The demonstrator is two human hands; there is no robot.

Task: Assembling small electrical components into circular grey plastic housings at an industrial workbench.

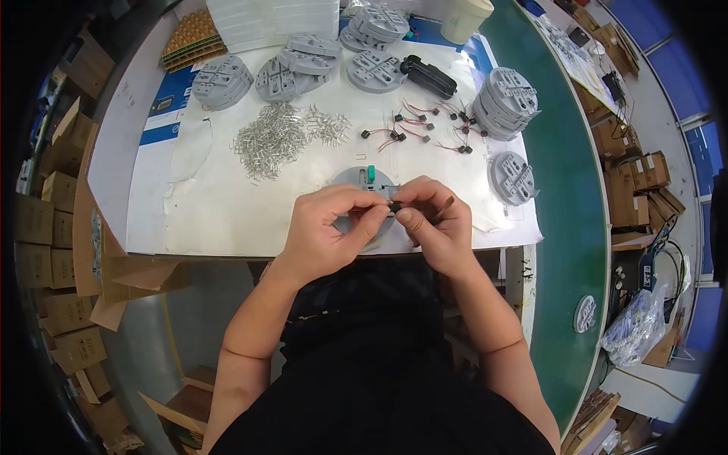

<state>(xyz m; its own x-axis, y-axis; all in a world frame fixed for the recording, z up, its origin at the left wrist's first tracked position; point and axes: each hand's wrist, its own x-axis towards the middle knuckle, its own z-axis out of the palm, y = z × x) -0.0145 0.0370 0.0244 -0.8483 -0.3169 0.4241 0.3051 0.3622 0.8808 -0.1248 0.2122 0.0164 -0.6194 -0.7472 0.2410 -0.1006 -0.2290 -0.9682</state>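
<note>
My left hand (324,229) and my right hand (440,227) meet fingertip to fingertip at the table's near edge. A small black block (395,206) sits between the thumb and forefinger of my right hand. The left thumb and forefinger are pinched against its side; whatever is between them is too small to make out. Under both hands lies a grey round plastic base (350,179), partly hidden, with a green block (371,174) standing on it. Just beyond the base is one loose metal staple-shaped pin (361,156).
Beyond my hands lie a heap of metal pins (269,140) and several black blocks with red wires (400,136). Stacked grey bases (506,104) stand at the back and right. A black tool-like object (428,76), a cream tub (465,20) and a white bin (273,26) are farther back.
</note>
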